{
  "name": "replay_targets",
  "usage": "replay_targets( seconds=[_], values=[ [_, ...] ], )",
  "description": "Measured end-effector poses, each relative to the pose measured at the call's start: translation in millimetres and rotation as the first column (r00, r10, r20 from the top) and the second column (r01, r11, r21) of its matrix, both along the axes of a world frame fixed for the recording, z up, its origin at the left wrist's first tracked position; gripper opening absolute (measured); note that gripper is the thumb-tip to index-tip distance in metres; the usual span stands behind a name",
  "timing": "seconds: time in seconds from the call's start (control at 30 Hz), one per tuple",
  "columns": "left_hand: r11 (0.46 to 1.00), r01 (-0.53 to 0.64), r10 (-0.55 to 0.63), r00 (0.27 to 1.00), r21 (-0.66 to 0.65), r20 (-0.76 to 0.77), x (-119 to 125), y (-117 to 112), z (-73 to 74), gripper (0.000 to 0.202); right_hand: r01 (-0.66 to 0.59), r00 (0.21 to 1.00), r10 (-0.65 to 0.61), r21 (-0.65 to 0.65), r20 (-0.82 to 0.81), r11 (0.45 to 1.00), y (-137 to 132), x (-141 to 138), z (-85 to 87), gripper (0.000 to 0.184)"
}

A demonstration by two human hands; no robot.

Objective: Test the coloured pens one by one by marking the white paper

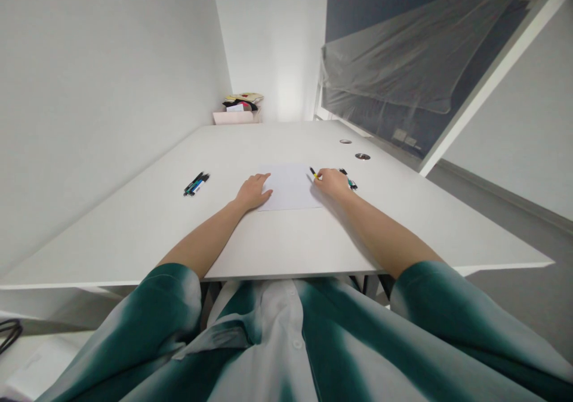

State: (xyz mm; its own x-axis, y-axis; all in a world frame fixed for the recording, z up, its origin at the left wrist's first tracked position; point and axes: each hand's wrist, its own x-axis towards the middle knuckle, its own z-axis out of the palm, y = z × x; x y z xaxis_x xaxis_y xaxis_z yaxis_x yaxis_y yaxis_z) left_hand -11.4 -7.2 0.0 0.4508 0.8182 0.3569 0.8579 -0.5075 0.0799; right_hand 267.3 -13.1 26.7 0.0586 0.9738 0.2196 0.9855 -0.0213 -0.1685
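Note:
A blank white sheet of paper (289,190) lies on the white table (286,244) in front of me. My left hand (253,191) rests on its left edge, fingers apart and holding nothing. Over the sheet's right edge, my right hand (332,182) pinches a slim pen (314,173) with a dark end and a yellow part; the rest of it is hidden by the fingers. Just beyond my right hand lie several pens (351,184), partly covered by it. To the left of the paper is another small bunch of pens (196,184), dark and blue.
Two round grommets (362,157) are set in the table's right side. At the far end stands a pale pink box (233,117) with folded things on top. A wall (111,62) runs along the left; a dark panel under plastic film (389,62) leans at the right.

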Motion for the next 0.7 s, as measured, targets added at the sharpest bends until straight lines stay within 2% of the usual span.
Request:
replay_targets(
  seconds=[0.1, 0.2, 0.4, 0.7],
  values=[
    [1.0, -0.011, 0.011, 1.0, -0.011, 0.021, -1, 2, -0.7, 0.058, 0.139, 0.99, -0.14, -0.063, 0.0, 0.988, 7, 21, -0.1, 0.032],
    [1.0, -0.016, 0.017, 0.999, -0.023, 0.035, -1, 2, 0.3, 0.058, 0.206, 0.978, -0.207, -0.122, 0.004, 0.971, 12, 33, -1.6, 0.031],
    [0.998, -0.027, 0.029, 0.998, -0.049, 0.048, 0, -1, 3.4, 0.059, 0.218, 0.972, -0.229, -0.172, -0.045, 0.961, 14, 38, -1.1, 0.031],
    [0.998, -0.031, 0.033, 0.999, -0.05, 0.026, -1, 0, 1.3, 0.055, 0.22, 0.971, -0.23, -0.139, -0.061, 0.965, 16, 40, -4.6, 0.028]
  ],
)
